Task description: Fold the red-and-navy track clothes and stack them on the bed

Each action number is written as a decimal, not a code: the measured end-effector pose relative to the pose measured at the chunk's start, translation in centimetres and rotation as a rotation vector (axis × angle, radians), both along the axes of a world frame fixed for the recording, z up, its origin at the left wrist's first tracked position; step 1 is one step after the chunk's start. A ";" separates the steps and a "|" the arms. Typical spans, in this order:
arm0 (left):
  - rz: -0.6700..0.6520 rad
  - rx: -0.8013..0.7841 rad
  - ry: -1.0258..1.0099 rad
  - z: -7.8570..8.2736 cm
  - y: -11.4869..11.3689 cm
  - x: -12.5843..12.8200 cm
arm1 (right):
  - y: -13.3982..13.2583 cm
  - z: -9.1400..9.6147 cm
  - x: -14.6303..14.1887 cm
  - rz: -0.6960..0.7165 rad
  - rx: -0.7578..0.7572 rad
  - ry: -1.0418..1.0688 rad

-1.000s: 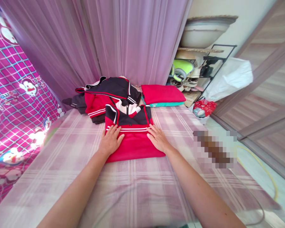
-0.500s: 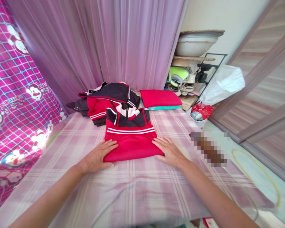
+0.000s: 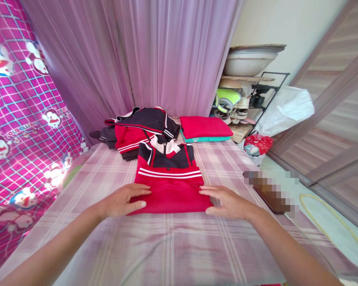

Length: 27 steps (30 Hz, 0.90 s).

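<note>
A folded red and navy jacket lies flat in front of me, with two white stripes across it and its zipped collar at the far end. At its left edge, my left hand is open, fingers stretched over the red cloth and thumb near the front corner. My right hand is open at the right edge, fingertips at the cloth and the palm outside it. Whether the fingertips press on the fabric I cannot tell.
Behind lie a heap of navy and red clothes and a folded red garment on a teal one. A plaid sheet covers the surface. A dark, pixelated object is at right, near a shoe rack.
My hands have shifted from lying spread on the jacket's sides to a looser pose, fingers closer together, the right one farther outward. The whole scene sits slightly lower and more rightward in view.
</note>
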<state>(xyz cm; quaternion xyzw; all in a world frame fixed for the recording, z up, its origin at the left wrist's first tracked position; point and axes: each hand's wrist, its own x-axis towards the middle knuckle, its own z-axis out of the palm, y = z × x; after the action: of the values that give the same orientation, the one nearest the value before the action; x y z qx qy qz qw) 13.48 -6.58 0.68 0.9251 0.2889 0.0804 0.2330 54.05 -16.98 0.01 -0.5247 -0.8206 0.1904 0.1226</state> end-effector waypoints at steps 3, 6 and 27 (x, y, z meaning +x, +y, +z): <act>0.086 0.090 -0.025 0.9 2.4 1.9 | 2.2 1.9 0.0 -0.122 0.002 0.050; 0.168 0.287 -0.001 0.6 5.7 4.6 | 5.4 2.3 -1.3 -0.223 0.171 0.074; 0.658 0.446 0.379 0.5 13.8 11.7 | 12.8 -4.4 -6.1 -0.287 0.153 -0.032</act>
<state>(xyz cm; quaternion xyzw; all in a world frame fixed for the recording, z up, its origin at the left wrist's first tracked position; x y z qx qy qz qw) 25.22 7.17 1.23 0.8098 0.5815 0.0394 -0.0676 47.94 -4.23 -4.41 -0.6287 -0.7511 0.0994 0.1752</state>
